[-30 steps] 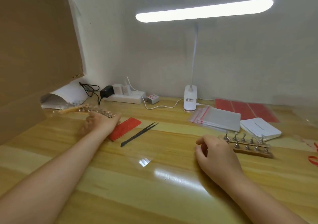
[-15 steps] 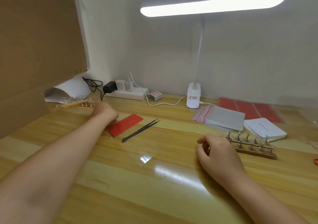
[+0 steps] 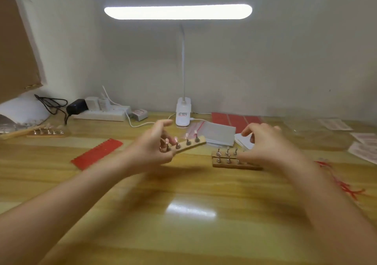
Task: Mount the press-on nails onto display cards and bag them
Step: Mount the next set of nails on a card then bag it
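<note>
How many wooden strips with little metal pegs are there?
3: one strip held up by the left hand, one on the table under the right hand, one far left. More may be hidden.

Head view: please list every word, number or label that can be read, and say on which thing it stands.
No text can be read.
Lamp clip: a red and dark label, too blurred.
Small grey box beside the power strip: red marking, too blurred.
Printed sheets at the far right: print too small.
</note>
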A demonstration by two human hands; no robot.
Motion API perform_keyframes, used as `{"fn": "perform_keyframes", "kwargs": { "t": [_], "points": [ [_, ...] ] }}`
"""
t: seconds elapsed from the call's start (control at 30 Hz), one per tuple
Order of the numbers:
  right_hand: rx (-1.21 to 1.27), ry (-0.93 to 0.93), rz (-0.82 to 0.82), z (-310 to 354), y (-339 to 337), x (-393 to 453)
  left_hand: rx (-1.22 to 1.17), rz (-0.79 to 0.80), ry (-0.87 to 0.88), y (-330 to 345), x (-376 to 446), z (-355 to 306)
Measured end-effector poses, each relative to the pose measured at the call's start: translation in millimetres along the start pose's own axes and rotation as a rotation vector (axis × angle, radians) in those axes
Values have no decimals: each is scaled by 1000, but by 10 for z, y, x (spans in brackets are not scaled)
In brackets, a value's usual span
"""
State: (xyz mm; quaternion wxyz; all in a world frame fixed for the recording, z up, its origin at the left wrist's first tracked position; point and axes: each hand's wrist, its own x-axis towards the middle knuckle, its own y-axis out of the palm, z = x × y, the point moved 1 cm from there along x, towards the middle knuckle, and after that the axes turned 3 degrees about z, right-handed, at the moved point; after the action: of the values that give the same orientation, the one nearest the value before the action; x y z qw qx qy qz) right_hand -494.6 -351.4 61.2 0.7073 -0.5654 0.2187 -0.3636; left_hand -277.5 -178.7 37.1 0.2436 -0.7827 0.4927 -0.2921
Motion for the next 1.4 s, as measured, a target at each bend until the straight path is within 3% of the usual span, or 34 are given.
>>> {"fn": "perform_keyframes", "kwargs": {
  "t": [0.17,0.37,0.5,0.77,0.93,1.1,1.27,1.4],
  "points": [
    [45,-142,179,-375,80,3,87,258,18,309,-97,-66],
    [81,-291,256,-331,179,119,174,270,-53,421,-14,-29],
    [18,-296,357,-259,154,224,159,250,-80,436,16,-7],
    [30,-247,397,-245,203,200,205,241,-16,455,49,98],
    [109,-153,361,-352,214,-118,167,248,44,487,52,136],
    [202,1,216,-735,-50,-445,165,261,69,604,109,57],
    [224,282,20,-1376,-532,-644,140,271,79,741,194,-68],
    [97,490,-33,-1715,-672,-718,153,284,78,834,238,-157]
  ]
}}
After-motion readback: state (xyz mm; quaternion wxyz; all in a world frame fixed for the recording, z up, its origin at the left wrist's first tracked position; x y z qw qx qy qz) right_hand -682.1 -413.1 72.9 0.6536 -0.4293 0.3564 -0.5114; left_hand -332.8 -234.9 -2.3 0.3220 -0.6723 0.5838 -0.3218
